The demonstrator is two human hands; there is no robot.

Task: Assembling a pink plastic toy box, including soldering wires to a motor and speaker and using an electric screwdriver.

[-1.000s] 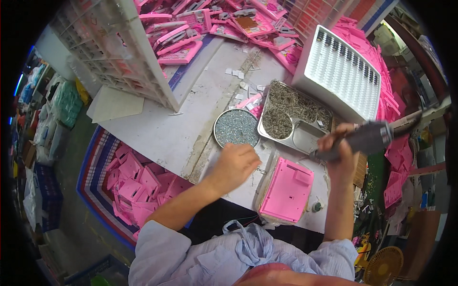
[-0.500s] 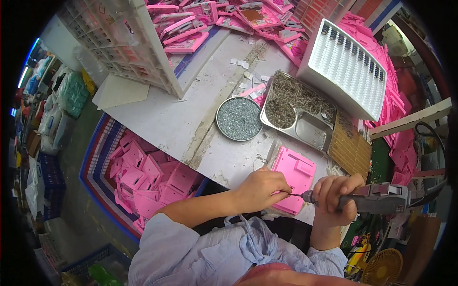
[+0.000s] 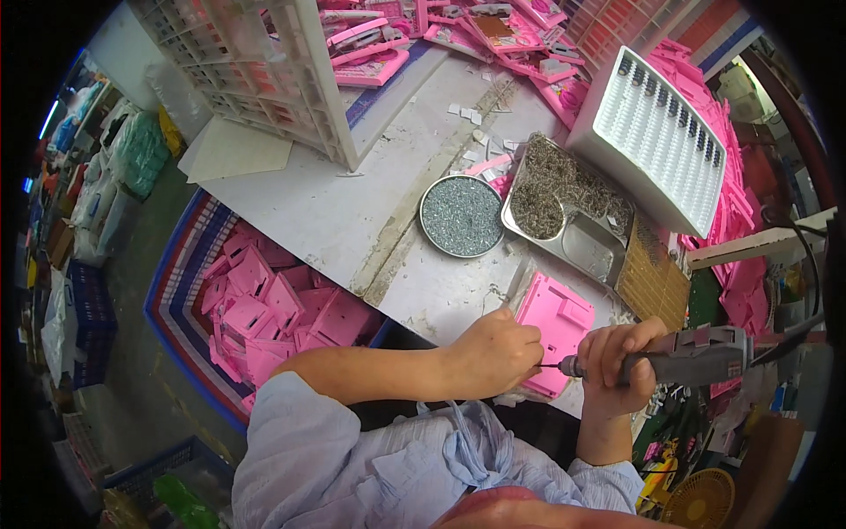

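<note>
My right hand (image 3: 615, 363) is wrapped around a grey electric screwdriver (image 3: 692, 357), which lies nearly level with its thin bit pointing left. My left hand (image 3: 498, 354) is closed, thumb and forefinger pinched together at the bit's tip. Whatever lies between those fingertips is hidden or too small to make out. Just beyond and beneath both hands, a pink plastic panel (image 3: 555, 322) with a raised rectangular block rests at the table's near edge. Past it stand a round dish of small silvery screws (image 3: 462, 216) and a metal tray (image 3: 592, 251) holding many small springs.
A white ridged box (image 3: 648, 145) leans at the right, beside a brown slatted mat (image 3: 654, 280). On the left a white plastic crate (image 3: 339, 115) stands on edge. Pink parts are heaped at the back, and a striped sack (image 3: 176, 309) below the table holds pink panels.
The view has shifted a little, so the table's contents sit slightly farther right. My left hand has rolled over, its back now turned up more, still at the bit's tip. The screwdriver stays in my right hand.
</note>
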